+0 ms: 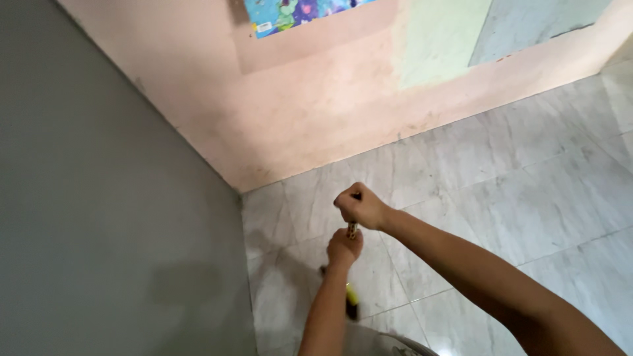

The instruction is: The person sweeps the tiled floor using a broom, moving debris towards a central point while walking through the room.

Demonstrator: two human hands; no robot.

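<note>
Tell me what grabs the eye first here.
Two bare hands stacked on a thin upright stick at centre: the right hand grips its top, the left hand just below. The stick runs down toward the grey marble floor, with a yellow and dark bit showing beneath the left forearm. A grey wall fills the left side, meeting a stained pink wall with a colourful poster at the top edge.

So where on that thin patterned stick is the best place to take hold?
On the upper shaft, from above, fists stacked. The stick stands nearly upright over the tiled floor; the right hand wraps its top and the left hand sits just below. Its lower end is mostly hidden.
</note>
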